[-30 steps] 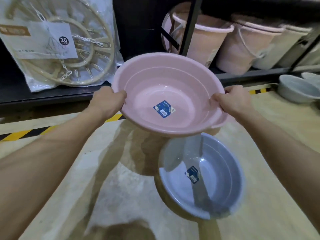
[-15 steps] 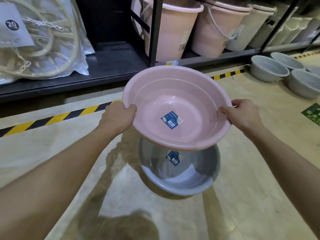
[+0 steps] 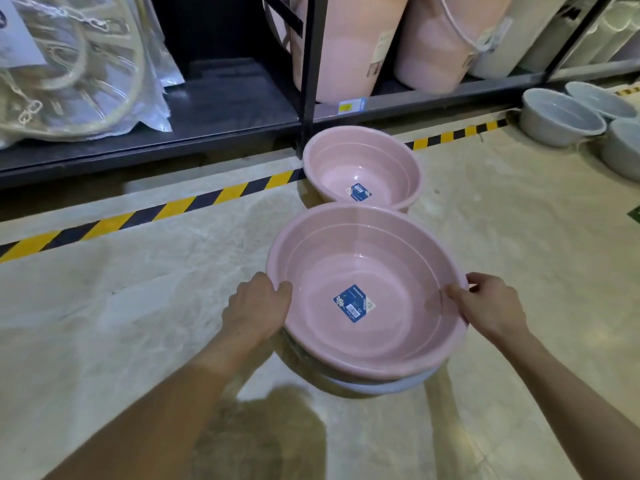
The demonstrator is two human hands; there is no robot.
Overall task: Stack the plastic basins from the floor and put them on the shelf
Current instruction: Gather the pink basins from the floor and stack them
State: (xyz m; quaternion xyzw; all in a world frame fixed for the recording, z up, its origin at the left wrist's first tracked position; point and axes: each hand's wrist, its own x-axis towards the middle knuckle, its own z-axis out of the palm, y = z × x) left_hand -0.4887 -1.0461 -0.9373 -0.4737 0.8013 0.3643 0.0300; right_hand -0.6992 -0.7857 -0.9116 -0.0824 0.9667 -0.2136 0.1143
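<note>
Above our hands, the dark shelf (image 3: 221, 109) runs out of frame on both sides. Between our hands sits the pink basin (image 3: 367, 292), nested in a grey basin (image 3: 377, 388) that is mostly hidden beneath it. Our left hand (image 3: 256, 306) and right hand (image 3: 491, 306) each grip its rim.

Held basin (image 3: 367, 292) nested in floor basin (image 3: 377, 388); third basin (image 3: 362, 168) behind

Two bare forearms reach in from below, no sleeves in sight. The left hand (image 3: 258, 308) and right hand (image 3: 491, 306) wear no gloves, rings, or watch; the fingers (image 3: 479, 279) are uncovered.
</note>
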